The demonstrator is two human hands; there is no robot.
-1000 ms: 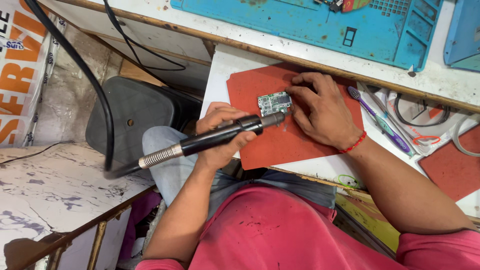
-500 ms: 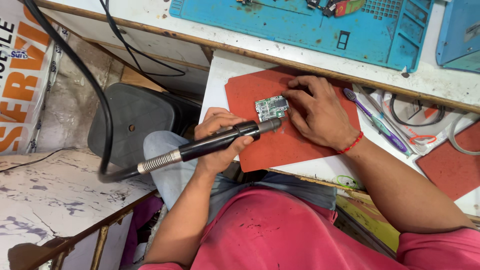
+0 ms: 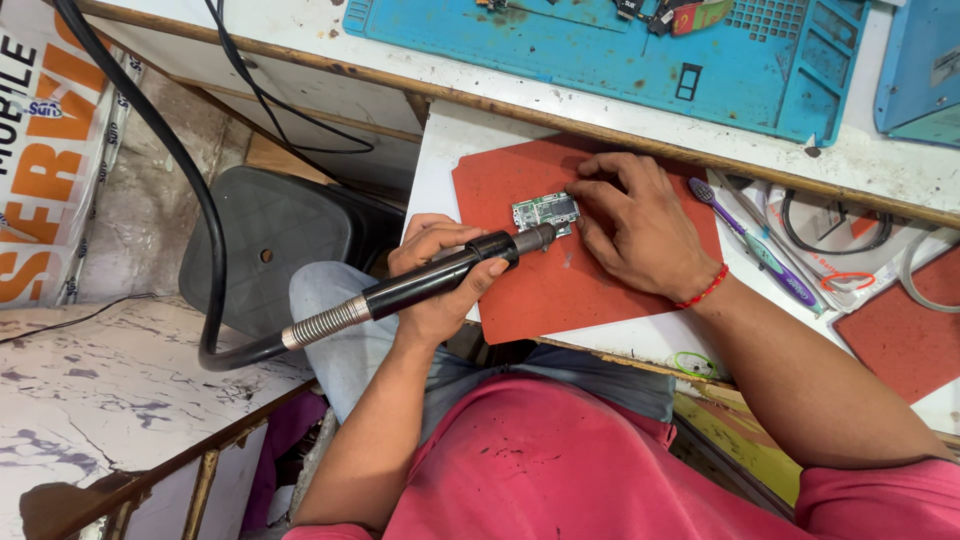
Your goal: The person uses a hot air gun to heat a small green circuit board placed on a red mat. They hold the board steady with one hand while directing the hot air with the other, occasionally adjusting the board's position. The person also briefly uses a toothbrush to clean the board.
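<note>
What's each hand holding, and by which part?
Left hand grips the black rotary handpiece around its barrel; right hand fingers press the small circuit board's edge onto the red mat.

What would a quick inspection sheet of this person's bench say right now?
Surface: a white board with a red mat on it.
Job's things: a small green circuit board on the red mat; a black rotary tool with its tip at the board.
Clutter: a purple toothbrush; small parts on the blue mat behind.
Hands: the left hand grips the tool; the right hand presses its fingers on the board.
Cables: a thick black hose runs from the tool; thin black wires hang by the bench.
Surroundings: a grey seat and an orange and white banner.
</note>
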